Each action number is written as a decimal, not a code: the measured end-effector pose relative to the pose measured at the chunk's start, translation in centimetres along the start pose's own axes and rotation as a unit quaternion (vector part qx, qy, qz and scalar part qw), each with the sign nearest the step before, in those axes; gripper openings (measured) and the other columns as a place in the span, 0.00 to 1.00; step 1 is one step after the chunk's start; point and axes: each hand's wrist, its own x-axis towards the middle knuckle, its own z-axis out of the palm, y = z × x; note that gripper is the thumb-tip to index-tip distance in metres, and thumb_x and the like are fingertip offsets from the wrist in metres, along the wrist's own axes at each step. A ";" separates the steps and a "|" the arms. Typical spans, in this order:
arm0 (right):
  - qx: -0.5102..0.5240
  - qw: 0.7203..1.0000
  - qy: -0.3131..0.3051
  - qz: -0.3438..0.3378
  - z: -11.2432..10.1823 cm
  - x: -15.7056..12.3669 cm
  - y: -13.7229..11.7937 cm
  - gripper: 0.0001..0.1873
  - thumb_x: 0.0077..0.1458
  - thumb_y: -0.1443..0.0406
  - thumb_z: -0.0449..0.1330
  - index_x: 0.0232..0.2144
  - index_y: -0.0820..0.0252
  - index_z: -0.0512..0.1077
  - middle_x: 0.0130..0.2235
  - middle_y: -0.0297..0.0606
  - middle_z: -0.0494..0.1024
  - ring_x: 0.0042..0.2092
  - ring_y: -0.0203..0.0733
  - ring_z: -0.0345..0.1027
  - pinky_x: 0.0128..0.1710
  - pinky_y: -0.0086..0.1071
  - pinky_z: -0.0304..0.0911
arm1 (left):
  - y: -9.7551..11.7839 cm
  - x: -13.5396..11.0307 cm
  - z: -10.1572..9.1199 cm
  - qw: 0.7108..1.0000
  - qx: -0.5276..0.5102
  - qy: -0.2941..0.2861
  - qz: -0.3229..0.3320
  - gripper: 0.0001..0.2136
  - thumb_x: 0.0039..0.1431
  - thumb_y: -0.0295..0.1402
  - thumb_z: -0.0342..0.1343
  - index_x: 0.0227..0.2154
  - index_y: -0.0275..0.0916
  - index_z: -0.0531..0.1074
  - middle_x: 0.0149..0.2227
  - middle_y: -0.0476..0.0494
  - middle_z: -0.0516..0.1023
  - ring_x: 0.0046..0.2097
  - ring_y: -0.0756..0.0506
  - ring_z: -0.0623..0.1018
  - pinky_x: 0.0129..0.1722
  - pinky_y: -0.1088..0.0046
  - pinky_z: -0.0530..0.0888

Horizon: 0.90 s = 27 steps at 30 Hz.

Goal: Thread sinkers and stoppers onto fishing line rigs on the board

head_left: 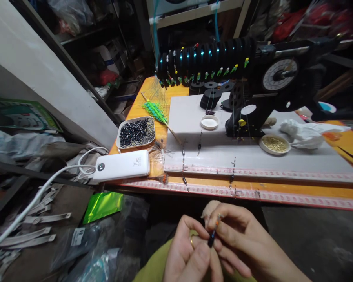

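Note:
My two hands meet close together over my lap, in front of the table edge. Between the thumb and finger of my left hand (191,248) is the lower, black end of a small dark rod-like piece (212,236). My right hand (238,235) pinches its upper end, where an orange bead shows. The piece tilts slightly and is too small to identify exactly. A pale wrapping covers one fingertip beside the right thumb. Above the hands, small black pieces on lines (232,176) lie across a pink measuring tape (206,190) along the table edge.
A tray (118,138) of black and metallic pieces stands left, behind a white power bank (126,166) with a cable. A black winding machine (279,74) carries threaded spools (206,58). Nearby are a white lid (210,127), a dish (261,148) of gold bits and crumpled tissue (302,133).

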 end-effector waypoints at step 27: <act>0.178 0.983 0.042 0.017 1.6 -0.3 0.7 0.07 0.59 0.60 0.63 0.34 0.58 0.75 0.22 0.29 0.68 0.15 0.20 0.46 0.15 0.15 0.53 | -0.3 0.0 -0.5 1.000 0.004 -0.014 -0.011 0.11 0.68 0.41 0.52 0.39 0.40 0.60 0.23 0.53 0.72 0.25 0.52 0.74 0.34 0.75 0.68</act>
